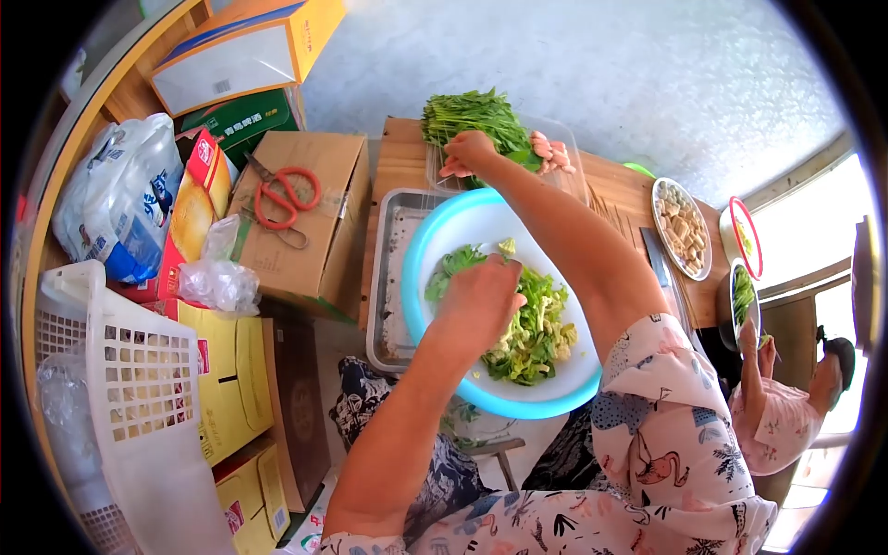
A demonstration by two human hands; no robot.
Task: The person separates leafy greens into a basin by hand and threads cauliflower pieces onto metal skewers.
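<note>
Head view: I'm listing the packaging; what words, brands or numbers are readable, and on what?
"青岛啤酒" on the green cardboard box.
Too small or blurred to read: smaller characters beside it; print on the orange-and-white cardboard box, red cardboard box, blue-and-white plastic-wrapped pack and yellow cardboard boxes.

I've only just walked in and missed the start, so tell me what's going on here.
One person is working with both hands at a wooden table. The left hand is over leafy greens in a blue-rimmed basin. The right hand reaches across to a clear tray with green stalks and pink pieces; its grip is unclear. Another person is at the far right.
</note>
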